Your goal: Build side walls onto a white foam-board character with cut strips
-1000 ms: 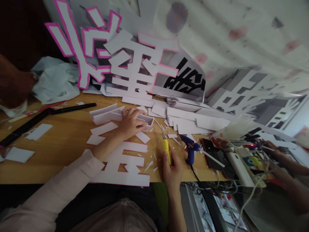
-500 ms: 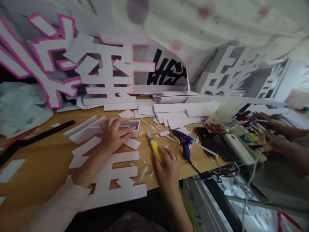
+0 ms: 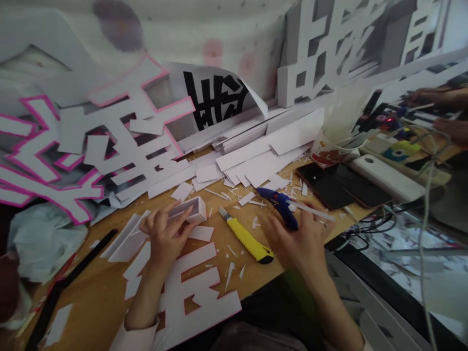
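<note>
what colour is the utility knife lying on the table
The plastic-handled utility knife is bright yellow with a black end; it shows best in the head view.

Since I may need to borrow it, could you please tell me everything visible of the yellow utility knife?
The utility knife has a ridged yellow body, plastic by its look, a black end and a metal blade showing at the tip. It lies on the wooden table, blade pointing away and leftward, between the two hands, neither touching it.

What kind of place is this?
Probably a small craft or sign-making workspace: large white cut-out characters stand behind the table, a yellow utility knife lies among paper-like scraps, and there is a blue glue gun.
</note>
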